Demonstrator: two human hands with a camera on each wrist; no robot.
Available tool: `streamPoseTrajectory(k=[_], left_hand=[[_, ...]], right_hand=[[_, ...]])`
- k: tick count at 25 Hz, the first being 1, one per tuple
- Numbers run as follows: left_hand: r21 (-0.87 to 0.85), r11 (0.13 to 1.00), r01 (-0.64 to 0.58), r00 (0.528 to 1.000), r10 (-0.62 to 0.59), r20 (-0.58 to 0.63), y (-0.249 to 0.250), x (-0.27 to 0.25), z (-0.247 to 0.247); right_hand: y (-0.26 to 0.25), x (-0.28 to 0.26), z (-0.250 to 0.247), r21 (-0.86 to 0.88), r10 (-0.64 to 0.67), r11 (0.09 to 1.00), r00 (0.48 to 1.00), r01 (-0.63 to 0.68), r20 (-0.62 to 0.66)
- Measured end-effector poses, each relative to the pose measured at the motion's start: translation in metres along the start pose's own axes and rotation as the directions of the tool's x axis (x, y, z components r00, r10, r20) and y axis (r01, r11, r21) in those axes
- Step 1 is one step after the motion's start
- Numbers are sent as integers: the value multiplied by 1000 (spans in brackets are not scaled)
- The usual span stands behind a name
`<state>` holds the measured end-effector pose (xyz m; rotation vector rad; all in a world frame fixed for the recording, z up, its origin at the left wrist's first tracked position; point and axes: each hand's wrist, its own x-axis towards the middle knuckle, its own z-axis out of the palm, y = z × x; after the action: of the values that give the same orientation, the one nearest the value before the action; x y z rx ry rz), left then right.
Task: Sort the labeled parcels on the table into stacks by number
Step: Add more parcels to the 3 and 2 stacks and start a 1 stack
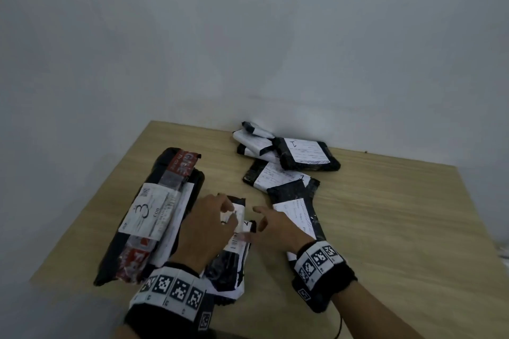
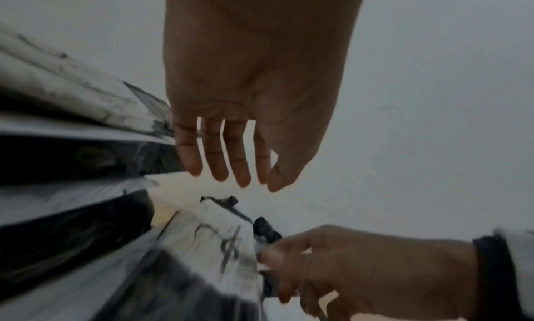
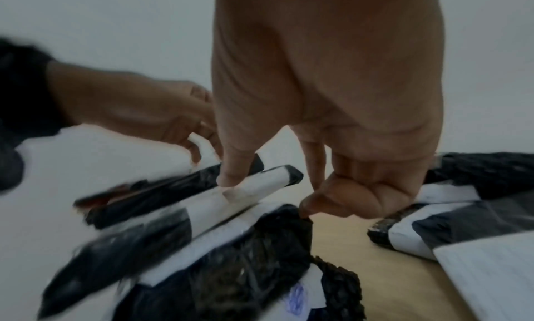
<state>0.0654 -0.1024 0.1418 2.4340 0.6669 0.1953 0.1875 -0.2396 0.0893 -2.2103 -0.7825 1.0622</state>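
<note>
Parcels wrapped in black plastic with white labels lie in groups on the wooden table (image 1: pixel 385 215). At about seven o'clock on the tabletop, a small flat parcel (image 1: pixel 239 216) sits on top of a stack of parcels (image 1: pixel 228 272) between the person's two hands. The right hand (image 1: pixel 271 224) pinches the edge of this parcel: in the right wrist view its thumb presses on the white label while the curled fingers tuck under the edge at the black wrapping. The left hand (image 1: pixel 209 224) hovers above the same parcel with its fingers straight and slightly spread, gripping nothing; the left wrist view shows them clear of the label, which carries a handwritten mark too blurred to read. At nine o'clock, just beside the left hand, lies a long parcel (image 1: pixel 154 212) with red tape and a label marked 3. Toward twelve to one o'clock, near the wall (image 1: pixel 248 36), a loose pile of parcels (image 1: pixel 286 154) rests, one label (image 1: pixel 305 153) marked 1. Another flat parcel (image 1: pixel 300 212) lies under the right wrist at about five o'clock. Both wrists wear black bands (image 1: pixel 319 259) with square coded markers.
</note>
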Motion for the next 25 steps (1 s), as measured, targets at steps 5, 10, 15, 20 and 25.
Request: streamPoseTrajectory(k=[5, 10, 15, 20, 25], left_hand=[[192, 981, 18, 995, -37, 93, -24, -19, 30], [226, 968, 108, 983, -138, 121, -43, -25, 24], [203, 973, 106, 991, -120, 55, -46, -27, 25], [217, 971, 102, 992, -115, 48, -46, -31, 36], [215, 965, 151, 983, -169, 71, -54, -28, 40]], right_hand=[[66, 13, -6, 10, 158, 985, 893, -169, -422], [121, 30, 17, 12, 445, 888, 851, -460, -278], [125, 47, 47, 180, 431, 900, 875, -398, -220], [109, 53, 50, 432, 386, 848, 916, -306, -107], [76, 18, 25, 60, 56, 998, 863, -30, -503]])
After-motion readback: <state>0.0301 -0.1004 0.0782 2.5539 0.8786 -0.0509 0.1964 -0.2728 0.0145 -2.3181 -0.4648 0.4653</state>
